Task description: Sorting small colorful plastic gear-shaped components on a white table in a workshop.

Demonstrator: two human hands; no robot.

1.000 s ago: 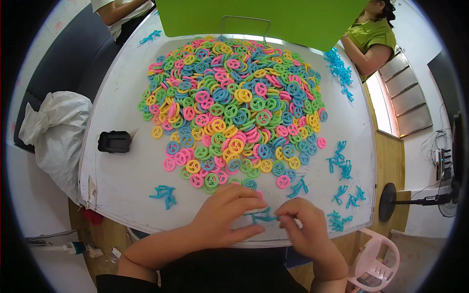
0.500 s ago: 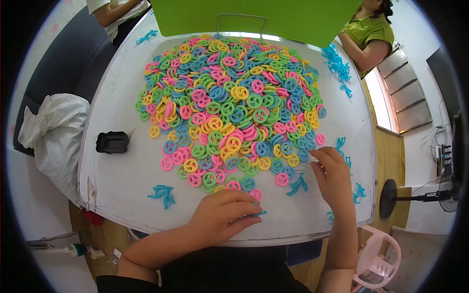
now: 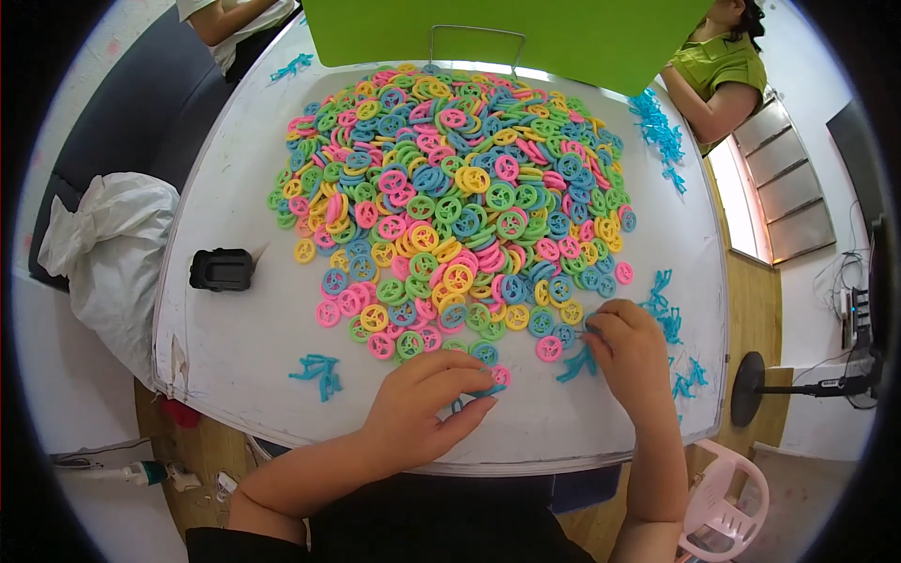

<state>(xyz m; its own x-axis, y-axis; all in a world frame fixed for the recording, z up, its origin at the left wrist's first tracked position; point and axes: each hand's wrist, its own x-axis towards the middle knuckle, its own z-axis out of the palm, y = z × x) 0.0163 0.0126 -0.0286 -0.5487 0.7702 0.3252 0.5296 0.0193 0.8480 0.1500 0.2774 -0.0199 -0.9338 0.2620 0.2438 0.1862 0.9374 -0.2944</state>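
Note:
My left hand (image 3: 422,403) is closed in a pinch on a small blue plastic piece (image 3: 492,389) above the near edge of the table. Most of that piece is hidden by the fingers. My right hand (image 3: 627,352) pinches a small blue wheel (image 3: 589,323), of which only an edge shows. Beneath and beside the right fingertips lie blue branching plastic pieces (image 3: 574,366). A large heap of spoked toy wheels (image 3: 460,206) in pink, yellow, green and blue spreads beyond both hands. A pink wheel (image 3: 500,376) lies just past the left fingertips.
More blue pieces lie at the left (image 3: 319,373) and right (image 3: 690,377) of the white table (image 3: 244,375). A black tray (image 3: 221,270) sits at the left. A green board (image 3: 507,38) stands behind the heap. Two people sit at the far corners; a pink chair (image 3: 727,497) is at right.
My right hand has come back slightly from the heap's edge with a blue wheel between its fingers. The left hand has turned a little, still pinching its blue piece. The view has shifted slightly.

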